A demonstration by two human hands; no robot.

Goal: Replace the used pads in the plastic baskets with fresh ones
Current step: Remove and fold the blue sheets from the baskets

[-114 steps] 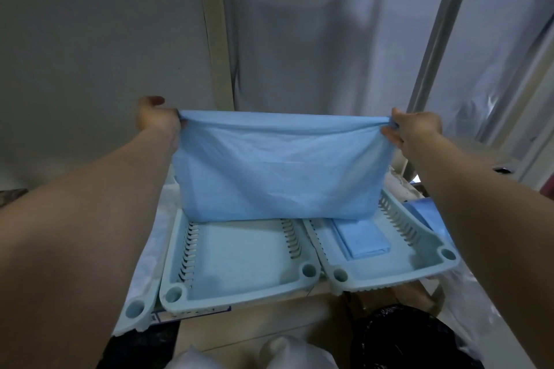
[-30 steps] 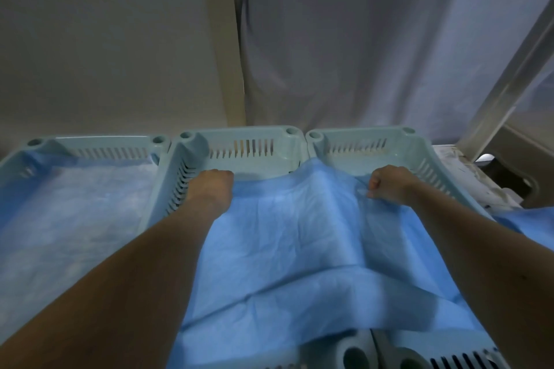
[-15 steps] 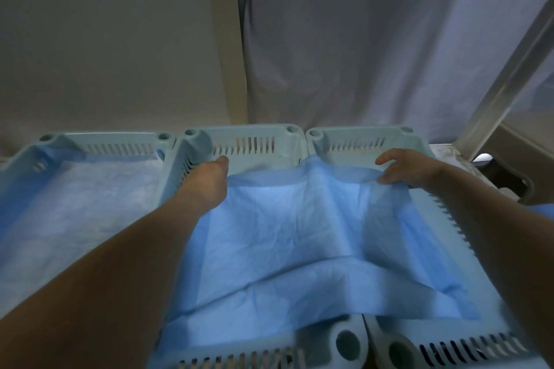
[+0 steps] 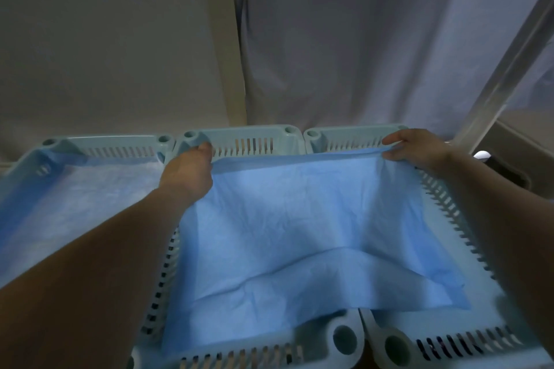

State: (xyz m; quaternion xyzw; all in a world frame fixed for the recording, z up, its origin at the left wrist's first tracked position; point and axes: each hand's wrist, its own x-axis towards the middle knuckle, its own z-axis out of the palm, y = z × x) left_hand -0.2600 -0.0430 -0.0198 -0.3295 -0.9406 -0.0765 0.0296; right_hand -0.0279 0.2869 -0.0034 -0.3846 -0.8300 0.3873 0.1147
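Stretching the fresh pad (image 4: 299,219) at mid-frame, our left hand (image 4: 187,174) and right hand (image 4: 415,150) pinch its far corners; we should seat it inside one basket (image 4: 239,136).

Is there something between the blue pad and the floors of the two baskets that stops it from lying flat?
Yes. The blue pad spans two baskets, so their adjoining walls run beneath it and hold its middle up. Both hands grip its far corners.
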